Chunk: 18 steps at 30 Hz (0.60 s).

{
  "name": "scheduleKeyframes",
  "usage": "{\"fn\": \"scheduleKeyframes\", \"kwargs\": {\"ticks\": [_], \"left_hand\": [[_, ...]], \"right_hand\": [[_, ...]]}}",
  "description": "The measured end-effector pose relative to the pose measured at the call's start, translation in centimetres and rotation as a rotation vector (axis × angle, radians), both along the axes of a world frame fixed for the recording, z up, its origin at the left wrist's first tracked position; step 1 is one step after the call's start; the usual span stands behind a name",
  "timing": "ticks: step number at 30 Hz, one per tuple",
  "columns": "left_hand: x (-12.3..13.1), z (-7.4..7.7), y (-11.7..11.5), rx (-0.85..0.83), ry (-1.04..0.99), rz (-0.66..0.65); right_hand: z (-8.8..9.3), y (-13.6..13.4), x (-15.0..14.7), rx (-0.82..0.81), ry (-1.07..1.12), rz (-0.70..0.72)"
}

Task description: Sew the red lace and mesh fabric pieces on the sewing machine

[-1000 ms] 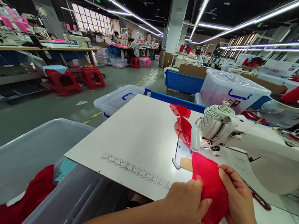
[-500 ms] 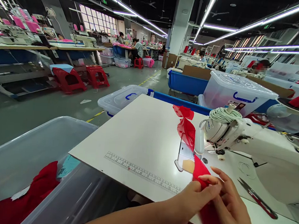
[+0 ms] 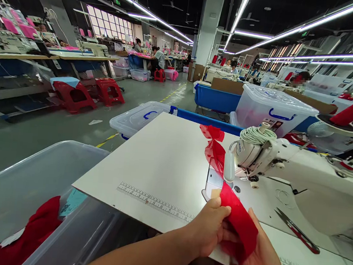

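White table (image 3: 137, 154) spreads before you, with a sewing machine (image 3: 303, 168) on its right. Your left hand (image 3: 208, 224) pinches the red cloth (image 3: 244, 225) between thumb and fingers, on your side of the machine's head (image 3: 246, 149). Your right hand (image 3: 261, 255) lies against the cloth's other edge; its fingers are partly hidden, so you can't tell how firmly it grips. Beyond the head, sheer pieces (image 3: 214, 152) lie on the table. They look already worked; the length in your hands seems not yet done. Whether the two join is hidden. Snips (image 3: 300, 234) lie unheld. Red fabric (image 3: 38, 223) sits in the bin (image 3: 20, 180), finished or waiting, you can't tell.
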State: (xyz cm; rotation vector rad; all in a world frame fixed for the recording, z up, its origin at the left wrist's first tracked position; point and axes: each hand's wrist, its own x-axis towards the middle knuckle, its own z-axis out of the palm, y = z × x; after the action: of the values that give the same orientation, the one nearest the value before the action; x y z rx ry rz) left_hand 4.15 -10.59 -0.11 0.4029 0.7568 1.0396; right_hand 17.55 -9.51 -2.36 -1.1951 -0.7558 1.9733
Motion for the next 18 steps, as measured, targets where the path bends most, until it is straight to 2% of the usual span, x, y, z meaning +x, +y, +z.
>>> {"fn": "scheduleKeyframes", "kwargs": {"ticks": [3, 5, 7, 9, 10, 12, 14, 15, 16, 18], "left_hand": [[-1.0, -0.5, -0.5, 0.073, 0.087, -0.040], [-1.8, -1.3, -0.9, 0.104, 0.158, -0.081], [-2.6, -2.1, -1.2, 0.093, 0.229, -0.147], [-3.4, -2.4, -1.5, 0.078, 0.324, -0.265], [-3.8, -2.4, -1.5, 0.088, 0.416, -0.340], [-4.4, -1.7, -1.2, 0.186, 0.759, -0.428], [-4.5, -0.8, -0.5, 0.396, 1.182, -0.364], [-4.2, -0.4, 0.1, 0.512, 1.295, -0.293], [-3.8, -0.1, 0.8, 0.605, 1.311, -0.234], [-2.7, -0.2, 2.4, 0.666, 1.115, -0.207]], "right_hand": [[0.4, 1.9, 0.1, 0.050, -0.029, -0.050], [0.2, 3.0, 0.9, 0.131, -0.125, -0.082], [-0.3, 3.6, 1.8, 0.259, -0.298, -0.065], [-0.8, 3.7, 2.3, 0.438, -0.554, -0.047], [-0.9, 3.7, 2.4, 0.530, -0.689, -0.043], [-1.1, 3.5, 2.6, 0.666, -0.913, -0.024], [-1.2, 3.3, 2.5, 0.728, -1.046, 0.008], [-1.2, 3.2, 2.5, 0.752, -1.090, 0.014], [-1.3, 3.2, 2.4, 0.783, -1.123, 0.013], [-1.7, 2.9, 2.2, 0.881, -1.152, -0.004]]}}
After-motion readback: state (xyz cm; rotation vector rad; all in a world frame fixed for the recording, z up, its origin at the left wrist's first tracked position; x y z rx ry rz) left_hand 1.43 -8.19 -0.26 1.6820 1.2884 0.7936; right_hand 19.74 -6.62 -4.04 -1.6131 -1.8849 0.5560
